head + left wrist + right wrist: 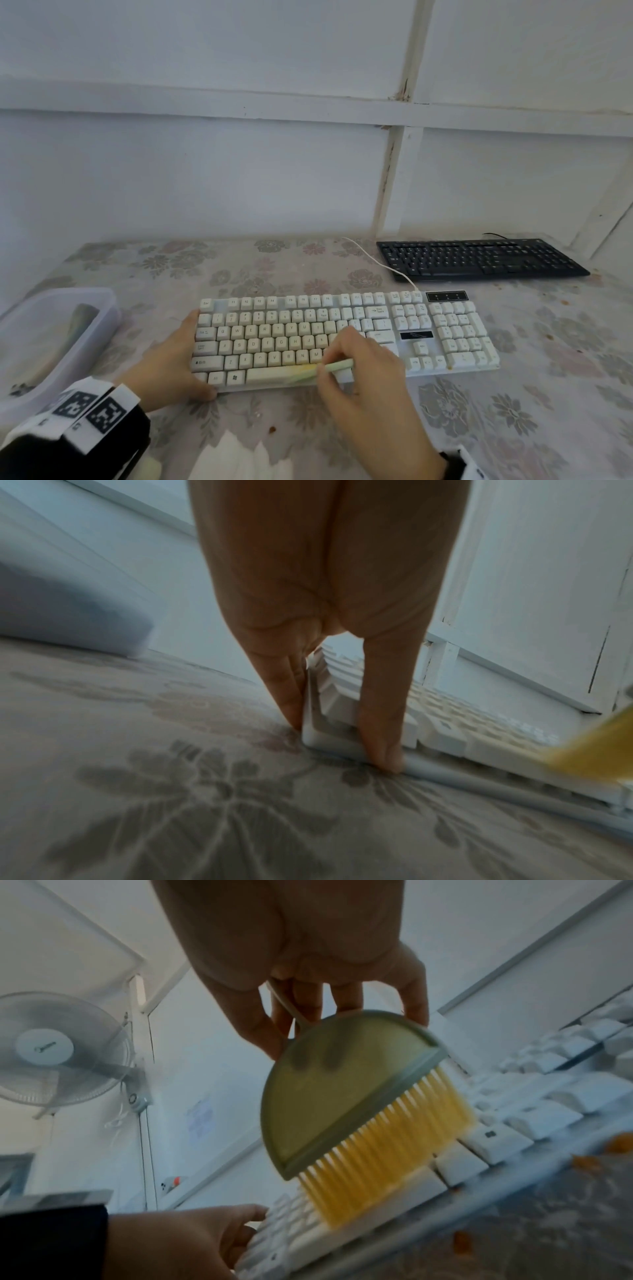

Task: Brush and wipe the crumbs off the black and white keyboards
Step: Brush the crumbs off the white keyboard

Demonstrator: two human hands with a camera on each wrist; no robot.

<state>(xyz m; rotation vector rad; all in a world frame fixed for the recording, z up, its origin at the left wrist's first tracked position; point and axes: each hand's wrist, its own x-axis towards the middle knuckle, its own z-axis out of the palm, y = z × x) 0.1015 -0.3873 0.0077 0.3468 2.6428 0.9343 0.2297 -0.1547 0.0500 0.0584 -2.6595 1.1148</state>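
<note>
A white keyboard (346, 337) with smooth, blocky plastic keycaps is lying flat near the front edge of a table (548, 394) covered in a glossy floral-print cloth. Its long axis is running left to right, the number pad at the right end, and a thin white cable (371, 258) is curving away from its rear edge. Behind it and to the right, well apart, a flat black keyboard (479, 258) is lying along the same axis against the white panelled wall.

The right hand (368, 371) is arching over the space bar, fingers and thumb curled around a small brush (329, 1093) with a pale green half-round plastic body and stiff yellow bristles. The bristles are pointing down and touching the bottom row of keys. Small orange crumbs (589, 1161) are lying on the cloth just in front of the keyboard.

The left hand (171, 363) is bracing the keyboard's left end, fingers straight along the side edge and thumb against the front corner.

A translucent plastic tub (58, 342) is sitting at the left, and white tissue (239, 459) is lying at the near edge.
</note>
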